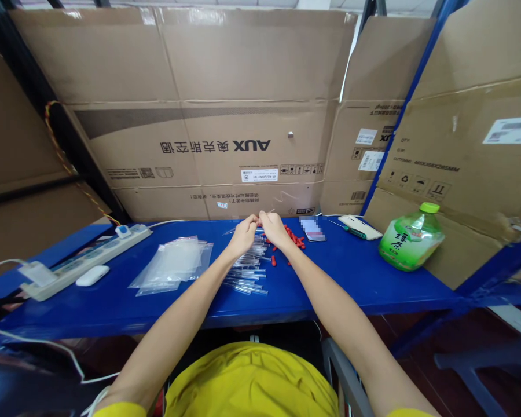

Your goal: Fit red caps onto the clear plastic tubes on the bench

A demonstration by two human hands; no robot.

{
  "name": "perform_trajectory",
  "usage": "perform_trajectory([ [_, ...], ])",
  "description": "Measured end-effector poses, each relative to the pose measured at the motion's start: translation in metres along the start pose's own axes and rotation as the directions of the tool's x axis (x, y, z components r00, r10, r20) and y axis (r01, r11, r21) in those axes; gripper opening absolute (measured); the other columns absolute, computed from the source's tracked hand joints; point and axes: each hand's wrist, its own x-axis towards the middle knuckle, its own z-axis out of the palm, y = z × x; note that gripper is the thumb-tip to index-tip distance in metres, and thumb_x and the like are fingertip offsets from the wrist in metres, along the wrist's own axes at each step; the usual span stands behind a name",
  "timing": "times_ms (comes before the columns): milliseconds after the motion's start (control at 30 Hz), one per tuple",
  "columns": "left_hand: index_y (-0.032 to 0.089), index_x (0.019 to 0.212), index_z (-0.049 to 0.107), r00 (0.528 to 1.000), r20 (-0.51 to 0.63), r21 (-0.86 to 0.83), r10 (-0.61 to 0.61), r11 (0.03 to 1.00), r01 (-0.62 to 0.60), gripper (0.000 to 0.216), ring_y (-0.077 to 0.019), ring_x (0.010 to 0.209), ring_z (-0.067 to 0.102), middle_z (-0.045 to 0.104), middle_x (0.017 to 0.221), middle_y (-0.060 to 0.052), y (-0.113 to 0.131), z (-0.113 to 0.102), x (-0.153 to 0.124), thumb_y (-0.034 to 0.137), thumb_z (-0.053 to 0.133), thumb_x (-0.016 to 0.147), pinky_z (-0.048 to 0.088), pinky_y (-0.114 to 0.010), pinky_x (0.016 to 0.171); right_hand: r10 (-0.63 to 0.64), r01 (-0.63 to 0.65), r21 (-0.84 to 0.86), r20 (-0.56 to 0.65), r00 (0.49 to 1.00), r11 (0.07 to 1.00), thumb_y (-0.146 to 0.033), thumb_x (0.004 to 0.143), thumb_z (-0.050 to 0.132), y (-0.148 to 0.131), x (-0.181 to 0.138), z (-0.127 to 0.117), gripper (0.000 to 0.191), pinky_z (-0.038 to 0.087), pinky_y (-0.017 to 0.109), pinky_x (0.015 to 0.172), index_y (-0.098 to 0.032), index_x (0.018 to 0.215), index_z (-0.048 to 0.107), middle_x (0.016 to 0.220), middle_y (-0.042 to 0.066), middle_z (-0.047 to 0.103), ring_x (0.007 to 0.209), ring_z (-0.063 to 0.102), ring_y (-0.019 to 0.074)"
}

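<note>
My left hand [244, 236] and my right hand [274, 230] meet above the far middle of the blue table, fingertips pinched together. A small touch of red shows between the fingers, but what each hand holds is mostly hidden. Under and in front of my left hand lies a loose pile of thin clear tubes [247, 272], mostly pointing sideways. Beside my right hand, partly behind its wrist, several small red rubber bulbs [296, 238] are scattered. One red bulb [274, 261] lies apart, nearer to me, between my forearms.
Clear plastic bags [173, 263] lie stacked left of the tubes. Further left are a white power strip [91, 260] and a white mouse [92, 275]. On the right sit a phone [312, 228], a green-handled screwdriver [355, 232], a white case [360, 226] and a green bottle [410, 238]. Cardboard [226, 69] walls the back.
</note>
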Motion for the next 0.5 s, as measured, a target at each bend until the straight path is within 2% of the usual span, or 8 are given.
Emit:
perform_trajectory([
  [167, 0.021, 0.076, 0.045, 0.997, 0.008, -0.156, -0.082, 0.984, 0.082, 0.015, -0.0127, 0.059, 0.034, 0.037, 0.063, 0.005, -0.006, 0.005, 0.002, 0.026, 0.041, 0.090, 0.030, -0.024, 0.058, 0.056, -0.058, 0.087, 0.029, 0.998, 0.994, -0.049, 0.099, 0.035, 0.002, -0.001, 0.001, 0.050, 0.034, 0.027, 0.062, -0.025, 0.056, 0.039, 0.050, -0.003, 0.039, 0.059, 0.046, 0.0150],
  [300, 0.021, 0.073, 0.043, 0.979, 0.039, -0.364, -0.200, 0.910, 0.201, 0.016, -0.0098, 0.054, 0.026, 0.030, 0.062, 0.006, -0.006, 0.007, 0.002, 0.026, 0.046, 0.088, 0.024, -0.022, 0.053, 0.130, -0.142, 0.198, 0.069, 0.989, 0.970, -0.046, 0.096, 0.038, 0.007, 0.001, 0.004, 0.043, 0.035, 0.026, 0.057, -0.025, 0.058, 0.041, 0.048, -0.003, 0.037, 0.057, 0.045, 0.0152],
  [400, 0.019, 0.076, 0.048, 0.947, 0.153, -0.490, -0.283, 0.810, 0.321, 0.017, -0.0079, 0.051, 0.020, 0.023, 0.062, 0.008, -0.001, 0.004, 0.002, 0.030, 0.052, 0.088, 0.022, -0.020, 0.051, 0.218, -0.255, 0.328, 0.145, 0.965, 0.910, -0.043, 0.093, 0.043, 0.011, 0.003, -0.001, 0.038, 0.030, 0.025, 0.049, -0.026, 0.059, 0.039, 0.046, -0.006, 0.031, 0.047, 0.034, 0.0127],
  [500, 0.018, 0.082, 0.053, 0.898, 0.312, -0.536, -0.309, 0.723, 0.435, 0.019, -0.0067, 0.049, 0.019, 0.023, 0.062, 0.009, 0.006, -0.001, 0.001, 0.035, 0.059, 0.088, 0.022, -0.019, 0.048, 0.296, -0.390, 0.465, 0.263, 0.918, 0.795, -0.041, 0.090, 0.047, 0.015, 0.006, -0.012, 0.036, 0.021, 0.023, 0.041, -0.027, 0.060, 0.033, 0.046, -0.009, 0.023, 0.041, 0.018, 0.0093],
])
